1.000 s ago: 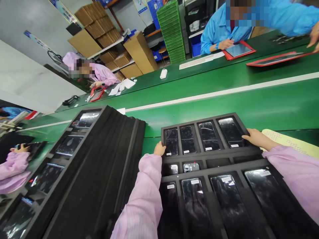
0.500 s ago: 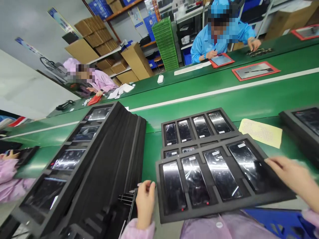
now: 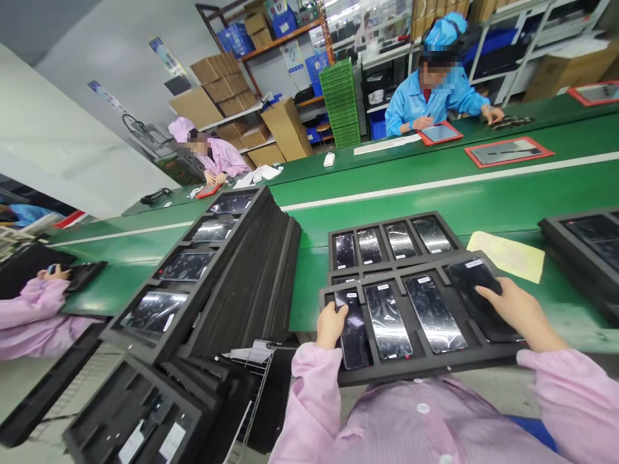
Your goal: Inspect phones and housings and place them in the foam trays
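Note:
A black foam tray (image 3: 425, 368) lies at the near edge of the green bench in front of me, with several dark phones in its slots. My left hand (image 3: 331, 326) is closed on the leftmost phone (image 3: 354, 330), thumb on its glass. My right hand (image 3: 515, 313) grips the rightmost phone (image 3: 470, 276), which sits tilted out of its slot. Two middle phones (image 3: 387, 319) lie flat between my hands. A second tray (image 3: 393, 222) with smaller phones sits just beyond, partly under the near one.
A tall slanted stack of black foam trays (image 3: 256, 258) stands to the left, with more trays (image 3: 140, 412) below. A yellow paper (image 3: 507, 255) and another tray (image 3: 580, 240) lie to the right. People in pink and blue work across the green belt (image 3: 435, 193).
My hands have left the tray's outer edges and closed on the outermost phones. The rightmost phone is now tilted up out of its slot.

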A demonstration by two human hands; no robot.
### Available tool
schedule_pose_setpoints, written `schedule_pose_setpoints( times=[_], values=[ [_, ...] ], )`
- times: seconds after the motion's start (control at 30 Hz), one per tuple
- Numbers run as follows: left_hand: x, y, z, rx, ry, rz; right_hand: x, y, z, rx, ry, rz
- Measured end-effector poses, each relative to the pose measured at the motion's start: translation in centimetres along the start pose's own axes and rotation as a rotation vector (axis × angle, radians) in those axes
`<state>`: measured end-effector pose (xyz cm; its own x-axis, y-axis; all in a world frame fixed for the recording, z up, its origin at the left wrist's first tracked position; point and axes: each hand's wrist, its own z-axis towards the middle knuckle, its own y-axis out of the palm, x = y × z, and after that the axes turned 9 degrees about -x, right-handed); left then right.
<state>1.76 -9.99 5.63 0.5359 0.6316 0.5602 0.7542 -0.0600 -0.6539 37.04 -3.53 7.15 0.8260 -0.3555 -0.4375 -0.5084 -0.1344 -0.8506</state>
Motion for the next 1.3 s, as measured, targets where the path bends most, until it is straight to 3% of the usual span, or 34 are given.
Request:
schedule_pose_setpoints(
  times=[0.07,0.17,0.27,0.43,0.53,0.7,0.93,1.07,1.17,1.3],
  values=[
    [-0.4,-0.6,-0.4,-0.004,0.043,-0.130,-0.2,-0.3,-0.7,-0.003,0.010,0.077],
    [0.2,-0.1,-1.2,-0.013,0.100,-0.294,-1.8,1.0,-1.9,-0.125,-0.078,0.218],
    [2.1,2.4,-1.4,-0.087,0.137,-0.393,-3.8,3.6,-2.6,-0.250,-0.142,0.267],
    [4.1,6.0,-1.4,-0.074,0.069,-0.380,-4.5,6.3,-2.1,-0.256,-0.110,0.211],
    [4.3,6.7,-1.3,-0.046,0.010,-0.373,-4.3,6.8,-1.5,-0.276,-0.086,0.260],
    [4.6,7.8,-1.3,-0.105,-0.016,-0.508,-4.4,7.0,-1.4,-0.373,-0.092,0.479],
    [4.5,7.3,-2.9,-0.111,0.121,-0.935,-5.6,5.2,-3.8,-0.422,-0.177,0.801],
    [5.4,7.2,-3.8,-0.159,0.204,-1.138,-8.3,6.3,-5.9,-0.500,-0.242,0.951],
    [6.2,8.0,-4.5,-0.220,0.220,-1.228,-9.4,8.0,-6.7,-0.443,-0.201,0.962],
    [6.8,9.1,-5.3,-0.320,0.185,-1.300,-7.7,8.0,-6.3,-0.394,-0.198,0.945]
  ],
)
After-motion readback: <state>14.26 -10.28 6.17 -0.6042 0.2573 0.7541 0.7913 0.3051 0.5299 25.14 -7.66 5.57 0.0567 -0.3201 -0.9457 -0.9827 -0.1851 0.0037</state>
